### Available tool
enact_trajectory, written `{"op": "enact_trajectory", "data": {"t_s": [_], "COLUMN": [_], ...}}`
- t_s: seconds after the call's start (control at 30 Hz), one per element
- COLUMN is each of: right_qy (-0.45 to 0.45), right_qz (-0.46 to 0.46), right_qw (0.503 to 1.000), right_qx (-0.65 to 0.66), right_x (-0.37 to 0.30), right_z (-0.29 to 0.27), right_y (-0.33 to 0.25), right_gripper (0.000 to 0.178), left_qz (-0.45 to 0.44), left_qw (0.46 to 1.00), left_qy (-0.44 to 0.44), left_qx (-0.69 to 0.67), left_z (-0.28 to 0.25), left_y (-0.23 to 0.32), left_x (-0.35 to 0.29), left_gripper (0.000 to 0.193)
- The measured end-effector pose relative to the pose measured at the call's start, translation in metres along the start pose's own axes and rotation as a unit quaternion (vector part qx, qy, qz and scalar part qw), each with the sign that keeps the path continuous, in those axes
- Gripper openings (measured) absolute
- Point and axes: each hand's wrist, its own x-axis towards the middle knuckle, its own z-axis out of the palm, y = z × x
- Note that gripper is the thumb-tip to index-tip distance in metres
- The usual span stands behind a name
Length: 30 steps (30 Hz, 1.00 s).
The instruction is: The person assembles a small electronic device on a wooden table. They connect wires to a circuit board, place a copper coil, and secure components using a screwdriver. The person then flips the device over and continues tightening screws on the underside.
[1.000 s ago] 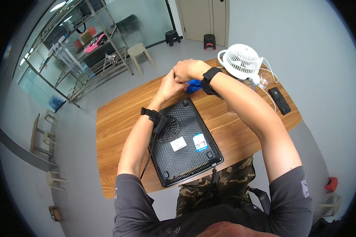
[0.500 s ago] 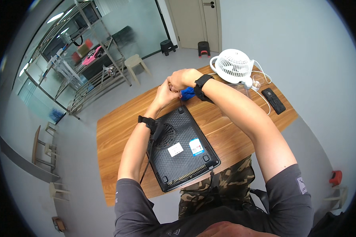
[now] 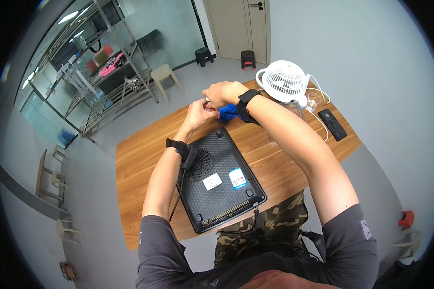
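My left hand [image 3: 196,114] and my right hand [image 3: 223,95] meet above the far edge of the wooden table, both with fingers closed. A small white spot shows at the right fingers; whatever the hands grip is too small or hidden to name. A blue cloth [image 3: 228,112] lies just beneath and beside my right hand, partly covered by its wrist. Closer to me is a flat black device [image 3: 226,156] with a round fan grille, rubber feet and two labels, its ribbed vent edge toward me. My left wrist, in a black strap, hangs over its left side.
A white fan [image 3: 285,81] with a white cable stands at the table's far right. Near it are a small clear container [image 3: 312,103] and a black oblong thing [image 3: 332,124]. Beyond the wooden table [image 3: 144,164] stand stools and a metal rack [image 3: 125,48].
The fingers of my right hand have shifted slightly, and a small white spot now shows there. The hands stay together over the far edge; the whole view has moved a little.
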Motion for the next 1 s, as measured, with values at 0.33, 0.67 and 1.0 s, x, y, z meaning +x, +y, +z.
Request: {"op": "enact_trajectory", "data": {"t_s": [0.33, 0.67, 1.0], "right_qy": [0.067, 0.052, 0.064], "right_qz": [0.088, -0.017, 0.049], "right_qw": [0.994, 0.998, 0.996], "right_qx": [0.013, 0.016, -0.033], "right_x": [0.008, 0.003, -0.008], "right_z": [0.005, 0.01, 0.006], "right_y": [-0.003, 0.002, -0.001], "right_gripper": [0.035, 0.043, 0.053], "left_qz": [0.007, 0.02, -0.019], "left_qw": [0.999, 0.999, 0.999], "left_qy": [-0.004, -0.005, -0.022], "left_qx": [-0.038, -0.047, -0.038], "left_z": [0.001, 0.001, 0.002], "left_y": [0.0, -0.008, 0.023], "left_x": [0.008, 0.003, -0.008], "left_gripper": [0.028, 0.03, 0.021]}}
